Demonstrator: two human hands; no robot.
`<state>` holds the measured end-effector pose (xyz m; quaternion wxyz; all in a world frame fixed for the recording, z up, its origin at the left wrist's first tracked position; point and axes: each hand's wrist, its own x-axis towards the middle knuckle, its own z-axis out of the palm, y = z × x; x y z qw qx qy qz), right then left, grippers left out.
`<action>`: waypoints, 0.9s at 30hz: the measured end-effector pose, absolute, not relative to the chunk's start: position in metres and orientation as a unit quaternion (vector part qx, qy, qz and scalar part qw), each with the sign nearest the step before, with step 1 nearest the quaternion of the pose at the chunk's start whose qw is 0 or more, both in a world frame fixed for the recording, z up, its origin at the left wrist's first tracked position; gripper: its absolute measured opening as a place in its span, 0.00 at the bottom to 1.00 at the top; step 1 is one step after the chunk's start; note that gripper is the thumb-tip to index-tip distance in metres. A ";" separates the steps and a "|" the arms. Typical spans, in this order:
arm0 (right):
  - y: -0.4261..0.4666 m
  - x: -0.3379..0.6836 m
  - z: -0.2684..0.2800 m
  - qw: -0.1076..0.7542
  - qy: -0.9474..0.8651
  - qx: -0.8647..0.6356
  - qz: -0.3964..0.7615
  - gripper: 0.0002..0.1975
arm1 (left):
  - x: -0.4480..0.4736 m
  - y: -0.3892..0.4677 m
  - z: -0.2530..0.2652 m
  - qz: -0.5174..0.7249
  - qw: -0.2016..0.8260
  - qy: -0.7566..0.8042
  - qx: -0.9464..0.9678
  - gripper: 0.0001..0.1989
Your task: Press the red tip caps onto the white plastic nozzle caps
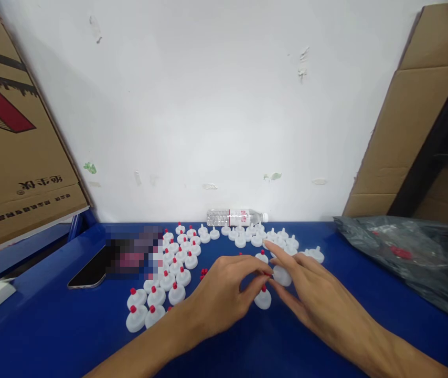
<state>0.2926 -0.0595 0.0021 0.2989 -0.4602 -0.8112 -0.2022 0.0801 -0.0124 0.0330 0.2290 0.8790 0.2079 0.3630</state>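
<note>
Between the fingers of my right hand [312, 286] is a white plastic nozzle cap [282, 276], turned on its side with its tip toward my left hand [227, 289]. The thumb and forefinger of my left hand pinch a small red tip cap at that nozzle; fingers hide most of it. Just below stands a white nozzle cap with a red tip [263, 298], upright on the blue table. A few loose red tip caps [204, 273] lie left of my left hand, partly covered by it.
Rows of red-tipped nozzle caps [177, 265] stand at the left. Several untipped white ones [240, 240] are at the back, before a lying water bottle [237, 217]. A phone [90, 268] lies farther left; a grey plastic bag [405, 262] covers the right. Cardboard [23, 157] flanks the table.
</note>
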 end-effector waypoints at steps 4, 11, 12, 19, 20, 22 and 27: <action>-0.061 0.292 0.003 0.295 -0.813 -0.455 -0.211 0.29 | 0.081 -0.009 0.030 0.380 0.210 0.210 0.876 0.07; -0.058 0.291 0.005 0.291 -0.817 -0.441 -0.231 0.27 | 0.080 -0.005 0.025 0.384 0.192 0.219 0.876 0.10; -0.058 0.290 0.005 0.290 -0.818 -0.438 -0.234 0.27 | 0.080 -0.005 0.024 0.379 0.192 0.223 0.877 0.11; -0.057 0.292 0.000 0.275 -0.826 -0.421 -0.255 0.31 | 0.076 -0.004 0.025 0.340 0.156 0.229 0.899 0.09; -0.057 0.292 0.000 0.276 -0.825 -0.421 -0.259 0.31 | 0.075 -0.005 0.026 0.328 0.137 0.222 0.908 0.10; -0.056 0.291 -0.001 0.278 -0.825 -0.420 -0.256 0.32 | 0.074 -0.006 0.026 0.290 0.091 0.203 0.931 0.14; -0.059 0.291 0.003 0.309 -0.825 -0.411 -0.236 0.33 | 0.074 -0.008 0.026 0.316 0.076 0.202 0.924 0.14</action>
